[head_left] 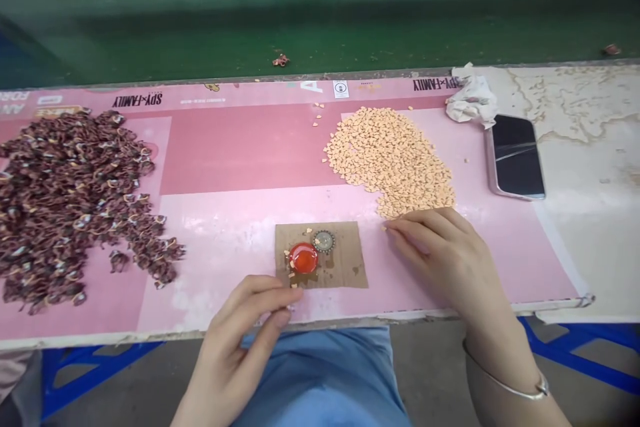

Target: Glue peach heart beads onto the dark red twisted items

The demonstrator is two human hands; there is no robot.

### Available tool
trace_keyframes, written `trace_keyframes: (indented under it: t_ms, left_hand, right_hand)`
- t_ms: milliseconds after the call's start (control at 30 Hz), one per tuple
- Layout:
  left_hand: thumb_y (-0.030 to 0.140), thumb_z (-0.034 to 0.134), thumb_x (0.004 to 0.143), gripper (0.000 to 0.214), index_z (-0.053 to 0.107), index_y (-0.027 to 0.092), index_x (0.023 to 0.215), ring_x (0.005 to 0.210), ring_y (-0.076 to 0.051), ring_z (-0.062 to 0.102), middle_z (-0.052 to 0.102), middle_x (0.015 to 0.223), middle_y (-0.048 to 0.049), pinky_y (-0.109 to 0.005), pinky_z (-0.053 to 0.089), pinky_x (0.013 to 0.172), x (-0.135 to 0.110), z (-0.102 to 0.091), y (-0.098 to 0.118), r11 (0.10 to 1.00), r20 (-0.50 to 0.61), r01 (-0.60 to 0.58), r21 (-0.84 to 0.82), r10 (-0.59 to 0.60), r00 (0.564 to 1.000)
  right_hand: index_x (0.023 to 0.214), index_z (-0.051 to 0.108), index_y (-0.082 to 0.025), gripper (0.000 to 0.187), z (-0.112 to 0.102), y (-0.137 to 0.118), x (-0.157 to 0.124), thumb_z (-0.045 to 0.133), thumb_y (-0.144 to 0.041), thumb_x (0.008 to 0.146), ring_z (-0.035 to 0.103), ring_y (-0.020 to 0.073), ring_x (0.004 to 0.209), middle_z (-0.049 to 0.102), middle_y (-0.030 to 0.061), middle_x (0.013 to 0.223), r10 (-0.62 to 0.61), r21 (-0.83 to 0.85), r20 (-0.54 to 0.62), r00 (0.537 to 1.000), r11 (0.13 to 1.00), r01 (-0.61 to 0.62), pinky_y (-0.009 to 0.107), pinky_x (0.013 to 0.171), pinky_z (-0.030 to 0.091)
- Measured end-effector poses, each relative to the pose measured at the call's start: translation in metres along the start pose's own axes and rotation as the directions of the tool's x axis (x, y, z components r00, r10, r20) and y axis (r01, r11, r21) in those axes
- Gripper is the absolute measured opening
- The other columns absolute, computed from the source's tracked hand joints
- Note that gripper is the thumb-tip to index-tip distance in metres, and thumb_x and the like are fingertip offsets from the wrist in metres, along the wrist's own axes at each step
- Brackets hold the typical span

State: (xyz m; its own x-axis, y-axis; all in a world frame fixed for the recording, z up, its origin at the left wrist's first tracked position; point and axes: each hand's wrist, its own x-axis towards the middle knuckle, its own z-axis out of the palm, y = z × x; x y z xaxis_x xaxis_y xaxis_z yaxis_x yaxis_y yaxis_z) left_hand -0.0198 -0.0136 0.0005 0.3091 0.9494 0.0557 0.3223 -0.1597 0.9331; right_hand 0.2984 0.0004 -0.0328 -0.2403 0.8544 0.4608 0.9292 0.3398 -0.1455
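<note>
My left hand (245, 340) hovers at the near edge of a square of brown cardboard (345, 267), its thumb and forefinger pinched close together. Anything between them is too small to tell. On the cardboard sit a glossy red dome (303, 258), a round patterned metal bezel (323, 241) and several peach crumbs. My right hand (440, 253) rests on the pink printed mat (240, 147), its fingertips touching the lower edge of a heap of small peach heart-shaped pieces (390, 157). A large heap of dark maroon curled pieces (80, 200) lies far left.
A smartphone (516, 157) and crumpled white tissue (471, 99) lie on the stained pale tabletop (585, 113) to the right. A green surface (320, 20) lies beyond the table's far edge. Blue stool frames (575, 353) show below the near edge.
</note>
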Motion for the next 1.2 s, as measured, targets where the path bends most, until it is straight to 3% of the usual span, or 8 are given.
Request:
trace_keyframes:
  t_ms: [167, 267, 400, 500, 600, 867, 1067, 1200]
  left_hand:
    - [0.023, 0.073, 0.100, 0.026, 0.075, 0.031, 0.124, 0.092, -0.018, 0.077, 0.081, 0.103, -0.0031, -0.024, 0.064, 0.087, -0.010, 0.010, 0.003, 0.971, -0.127, 0.209, -0.117, -0.223, 0.967]
    - [0.025, 0.076, 0.099, 0.023, 0.073, 0.031, 0.121, 0.096, -0.017, 0.078, 0.081, 0.103, -0.0018, -0.024, 0.063, 0.093, -0.013, 0.016, 0.005, 0.945, -0.142, 0.259, -0.198, -0.289, 0.947]
    - [0.022, 0.076, 0.098, 0.024, 0.076, 0.032, 0.120, 0.093, -0.015, 0.079, 0.082, 0.103, -0.0009, -0.021, 0.063, 0.091, -0.008, 0.013, 0.002, 0.960, -0.080, 0.192, -0.206, -0.212, 0.974]
    - [0.018, 0.076, 0.097, 0.018, 0.081, 0.029, 0.110, 0.084, -0.015, 0.078, 0.082, 0.095, -0.0021, -0.019, 0.064, 0.080, 0.000, 0.008, 0.000, 0.980, -0.002, 0.098, -0.170, -0.100, 0.995]
    - [0.019, 0.078, 0.096, 0.012, 0.083, 0.026, 0.105, 0.073, -0.016, 0.075, 0.080, 0.086, -0.0035, -0.019, 0.063, 0.071, 0.007, 0.006, 0.002, 0.987, 0.030, 0.065, -0.149, -0.061, 0.998]
    - [0.025, 0.087, 0.090, 0.019, 0.083, 0.030, 0.108, 0.072, -0.013, 0.073, 0.078, 0.085, -0.0002, -0.015, 0.061, 0.069, 0.005, -0.001, 0.002, 0.986, 0.004, 0.054, -0.155, -0.054, 0.999]
    - [0.018, 0.076, 0.099, 0.029, 0.076, 0.035, 0.122, 0.079, -0.013, 0.077, 0.081, 0.094, 0.0031, -0.015, 0.061, 0.077, -0.009, -0.004, -0.011, 0.997, -0.064, 0.072, -0.040, -0.074, 0.995]
    - [0.018, 0.066, 0.104, 0.025, 0.071, 0.031, 0.125, 0.073, -0.013, 0.073, 0.077, 0.091, 0.0020, -0.018, 0.059, 0.073, -0.013, -0.013, -0.016, 0.992, -0.104, 0.026, 0.120, -0.014, 0.994]
  right_hand:
    - [0.091, 0.072, -0.021, 0.016, 0.001, 0.000, 0.003, 0.065, -0.016, 0.104, 0.063, 0.0192, 0.077, 0.076, 0.0031, 0.087, -0.087, -0.057, 0.029, 0.996, 0.994, 0.089, 0.036, 0.071, 0.052]
    - [0.083, 0.069, -0.021, 0.021, 0.000, 0.002, 0.008, 0.063, -0.013, 0.101, 0.061, 0.0184, 0.074, 0.074, 0.0027, 0.082, -0.133, -0.095, 0.072, 0.989, 0.986, 0.139, 0.036, 0.069, 0.051]
    - [0.087, 0.065, -0.022, 0.016, -0.006, -0.013, 0.015, 0.067, -0.012, 0.100, 0.061, 0.0175, 0.072, 0.072, 0.0022, 0.081, -0.121, 0.037, 0.007, 0.993, 0.992, 0.121, 0.034, 0.066, 0.051]
    - [0.098, 0.066, -0.023, 0.015, -0.010, -0.041, 0.021, 0.071, -0.009, 0.097, 0.064, 0.0153, 0.073, 0.073, 0.0009, 0.085, -0.062, 0.269, -0.066, 0.996, 0.960, 0.078, 0.032, 0.066, 0.053]
    - [0.102, 0.068, -0.023, 0.019, -0.008, -0.068, 0.029, 0.069, -0.005, 0.095, 0.067, 0.0141, 0.073, 0.075, 0.0009, 0.086, -0.065, 0.415, -0.071, 0.995, 0.906, 0.089, 0.030, 0.064, 0.055]
    - [0.101, 0.067, -0.024, 0.017, 0.003, -0.076, 0.039, 0.067, -0.007, 0.099, 0.069, 0.0148, 0.074, 0.076, 0.0016, 0.085, -0.076, 0.383, -0.042, 0.996, 0.920, 0.086, 0.030, 0.062, 0.056]
    - [0.100, 0.065, -0.022, 0.013, 0.003, -0.077, 0.040, 0.068, -0.009, 0.100, 0.067, 0.0143, 0.073, 0.075, 0.0020, 0.084, -0.086, 0.354, -0.016, 0.996, 0.931, 0.086, 0.030, 0.063, 0.055]
    - [0.099, 0.064, -0.023, 0.014, 0.003, -0.078, 0.040, 0.067, -0.009, 0.101, 0.067, 0.0145, 0.072, 0.074, 0.0018, 0.084, -0.084, 0.348, 0.015, 0.996, 0.934, 0.073, 0.031, 0.062, 0.054]
